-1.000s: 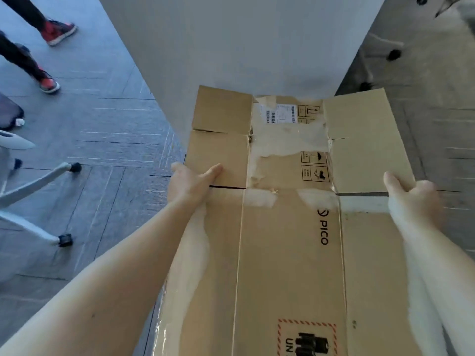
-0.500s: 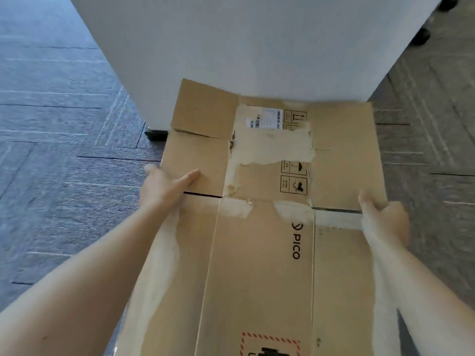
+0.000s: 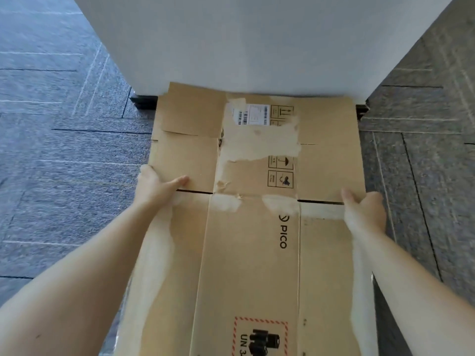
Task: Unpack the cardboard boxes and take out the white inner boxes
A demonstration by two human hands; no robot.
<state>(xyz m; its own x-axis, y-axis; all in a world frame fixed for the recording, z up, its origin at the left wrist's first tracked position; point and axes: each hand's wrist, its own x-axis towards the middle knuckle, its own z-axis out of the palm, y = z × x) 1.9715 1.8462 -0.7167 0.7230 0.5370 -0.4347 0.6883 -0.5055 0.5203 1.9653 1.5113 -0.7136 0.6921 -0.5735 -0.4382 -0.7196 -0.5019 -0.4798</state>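
A flattened brown cardboard box (image 3: 252, 253) marked PICO, with torn tape patches and a shipping label, stretches out in front of me. Its far flaps reach the foot of a white panel. My left hand (image 3: 156, 187) grips the box's left edge, thumb on top at the flap slit. On the other side my right hand (image 3: 365, 214) holds the right edge the same way, thumb on top near the right slit. No white inner box is in view.
A tall white panel or cabinet (image 3: 257, 42) stands straight ahead, with dark feet (image 3: 144, 102) at its bottom corners. Grey carpet tiles (image 3: 64, 176) cover the floor on both sides.
The box has come down and forward until its far flaps reach the base of the white panel. The chair and the person's feet at the left have left the view.
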